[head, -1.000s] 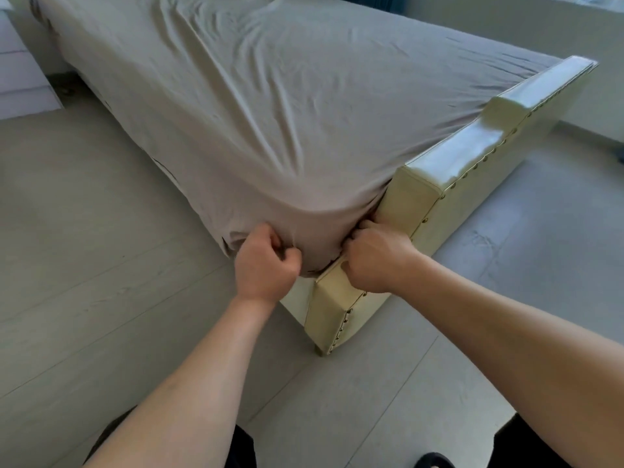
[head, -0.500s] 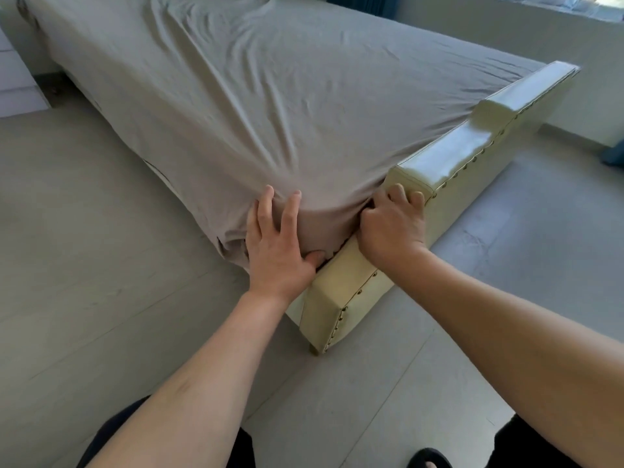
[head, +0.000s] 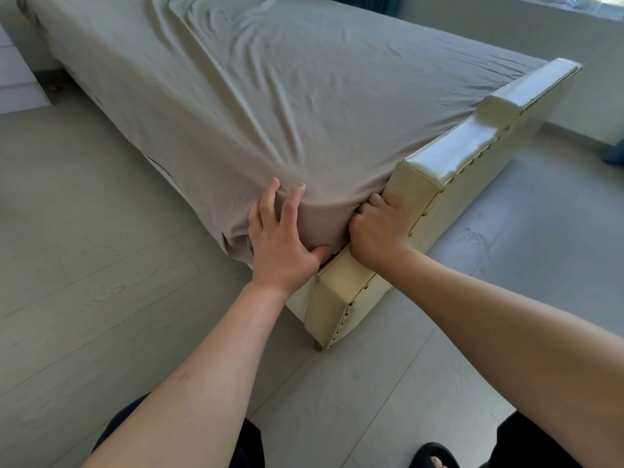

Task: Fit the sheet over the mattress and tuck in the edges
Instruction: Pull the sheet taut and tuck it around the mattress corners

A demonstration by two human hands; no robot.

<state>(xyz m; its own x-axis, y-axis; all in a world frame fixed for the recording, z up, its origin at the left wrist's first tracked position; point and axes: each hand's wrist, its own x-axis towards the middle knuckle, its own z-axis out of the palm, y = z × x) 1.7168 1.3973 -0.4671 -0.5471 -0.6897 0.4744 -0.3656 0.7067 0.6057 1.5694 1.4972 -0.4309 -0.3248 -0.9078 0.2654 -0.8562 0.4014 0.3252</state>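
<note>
Since before, right hand point(head: 376, 231) digs lower, clenched, tucking sheet point(head: 287, 96); left hand point(head: 280, 238) presses flat; next I push deeper.

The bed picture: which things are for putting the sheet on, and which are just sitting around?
For the job: sheet, left hand pressing the corner, right hand tucking beside the footboard.

Just around: white cabinet, slipper, floor.

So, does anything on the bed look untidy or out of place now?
Yes. The grey-brown fitted sheet has long wrinkles running toward the near corner, and its hem bunches loosely below the left hand. The right hand pushes fabric in beside the cream padded footboard.
</note>
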